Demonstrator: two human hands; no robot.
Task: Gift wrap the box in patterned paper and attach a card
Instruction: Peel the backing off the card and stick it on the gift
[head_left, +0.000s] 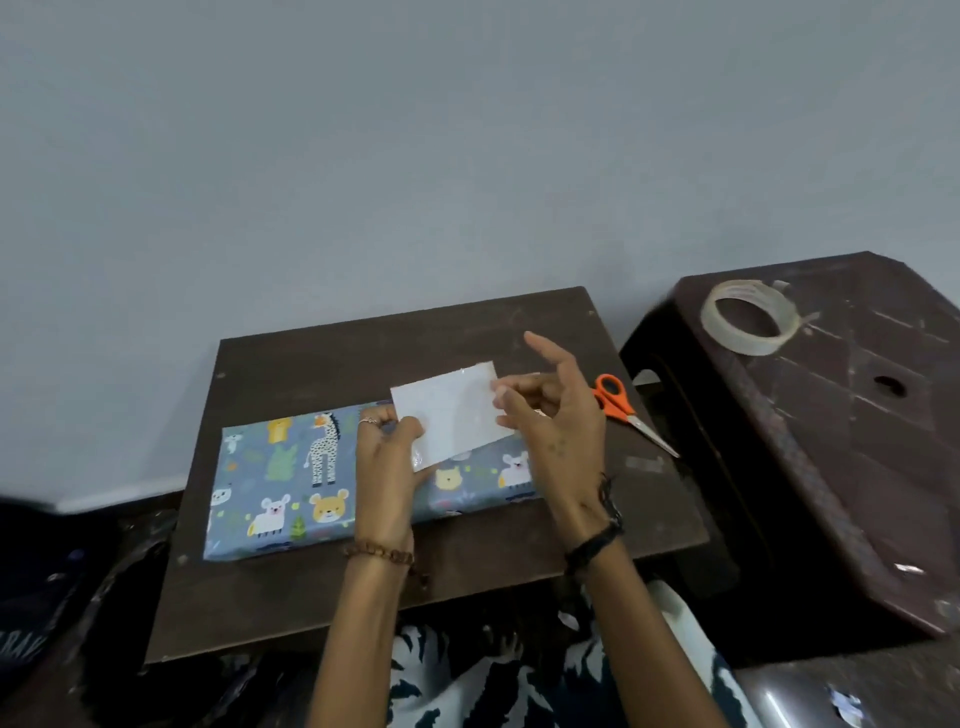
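Both hands above the wrapped box (322, 483), left hand (387, 467) pinching the white card (449, 415) by its corner, right hand (550, 415) pinching its opposite edge, apparently to position it for taping.

Dim, flat indoor light; edges bow from the wide lens, perhaps slightly soft throughout.

The box (291, 483) wears blue-grey paper printed with cartoon animals: a spotted giraffe, yellow bears, white mice, green leaves. Above its right half, the card (452, 415) is plain white. Right of the box lie scissors (621, 402) with orange handles. The board (332, 358) under the box is dark brown.
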